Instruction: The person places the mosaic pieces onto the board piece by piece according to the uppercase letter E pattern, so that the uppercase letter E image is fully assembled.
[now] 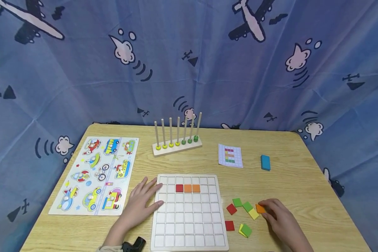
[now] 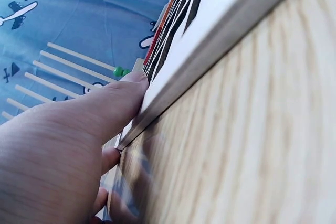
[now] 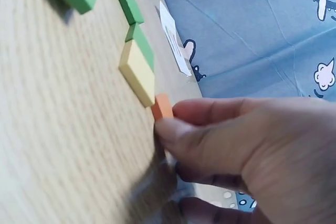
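Observation:
A white grid board (image 1: 184,241) lies flat in front of me, with one red tile (image 1: 179,188) and two orange tiles (image 1: 191,188) in a row near its top. My left hand (image 1: 140,201) rests at the board's left edge, its thumb and fingertips touching the rim with fingers extended. To the right of the board, my right hand (image 1: 281,216) pinches an orange tile (image 3: 163,107) between thumb and fingers, close to the tabletop. Beside that tile lie a yellow tile (image 3: 137,72) and a green tile (image 1: 247,206).
Several loose tiles, such as a red tile (image 1: 229,225), lie right of the board. Behind stand a peg rack (image 1: 176,148) with beads, a printed pattern card (image 1: 230,156) and a blue block (image 1: 265,162). A picture puzzle board (image 1: 94,175) lies on the left.

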`<state>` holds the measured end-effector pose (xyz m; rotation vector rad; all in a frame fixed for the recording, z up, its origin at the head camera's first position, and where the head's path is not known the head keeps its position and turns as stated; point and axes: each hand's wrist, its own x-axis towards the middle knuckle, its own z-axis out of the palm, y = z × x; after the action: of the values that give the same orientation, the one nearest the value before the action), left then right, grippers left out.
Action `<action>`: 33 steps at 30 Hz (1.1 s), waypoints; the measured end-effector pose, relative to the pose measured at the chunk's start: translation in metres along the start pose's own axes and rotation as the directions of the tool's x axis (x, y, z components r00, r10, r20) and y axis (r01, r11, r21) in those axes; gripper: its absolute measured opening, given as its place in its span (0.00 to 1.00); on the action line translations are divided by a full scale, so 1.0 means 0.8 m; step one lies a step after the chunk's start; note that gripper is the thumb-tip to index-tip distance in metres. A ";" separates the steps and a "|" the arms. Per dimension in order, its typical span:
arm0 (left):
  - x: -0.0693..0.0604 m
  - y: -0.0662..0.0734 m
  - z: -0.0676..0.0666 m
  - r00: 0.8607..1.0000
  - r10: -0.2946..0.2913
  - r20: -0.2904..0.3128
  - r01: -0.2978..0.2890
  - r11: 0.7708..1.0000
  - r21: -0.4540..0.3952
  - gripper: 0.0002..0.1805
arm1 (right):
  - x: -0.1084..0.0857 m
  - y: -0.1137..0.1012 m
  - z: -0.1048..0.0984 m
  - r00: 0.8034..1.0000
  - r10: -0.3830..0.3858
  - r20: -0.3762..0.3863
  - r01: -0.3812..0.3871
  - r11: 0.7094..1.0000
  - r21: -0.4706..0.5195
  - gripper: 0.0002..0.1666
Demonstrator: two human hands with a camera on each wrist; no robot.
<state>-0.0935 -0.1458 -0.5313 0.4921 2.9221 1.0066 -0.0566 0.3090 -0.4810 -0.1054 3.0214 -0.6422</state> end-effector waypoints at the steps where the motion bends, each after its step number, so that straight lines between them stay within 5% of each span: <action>1: 0.000 0.000 0.000 1.000 0.001 -0.001 -0.001 1.000 0.000 0.33 | 0.000 0.000 0.001 1.000 -0.002 -0.003 0.002 1.000 0.002 0.18; 12: 0.000 0.001 0.001 1.000 0.010 -0.004 -0.010 1.000 -0.007 0.33 | 0.011 -0.014 -0.002 0.999 0.021 -0.036 -0.020 1.000 0.008 0.18; 17: -0.001 0.002 0.002 1.000 0.009 -0.004 -0.009 1.000 -0.006 0.33 | 0.028 -0.044 -0.002 1.000 -0.006 0.003 0.006 0.999 0.040 0.18; 24: -0.002 0.002 0.002 1.000 0.004 0.001 -0.004 1.000 0.000 0.33 | 0.051 -0.103 0.021 0.988 -0.144 0.055 0.140 0.987 0.082 0.15; 27: -0.002 0.001 0.001 1.000 0.001 -0.004 -0.001 1.000 0.007 0.33 | 0.061 -0.132 0.035 0.964 -0.259 0.062 0.253 0.963 0.089 0.13; 33: -0.001 0.003 -0.001 1.000 0.005 -0.014 -0.005 1.000 -0.002 0.32 | 0.080 -0.185 0.063 0.872 -0.484 0.073 0.483 0.875 0.033 0.09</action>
<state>-0.0922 -0.1452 -0.5293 0.4946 2.9338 1.0172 -0.1085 0.1489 -0.4689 -0.8900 2.9144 -0.6632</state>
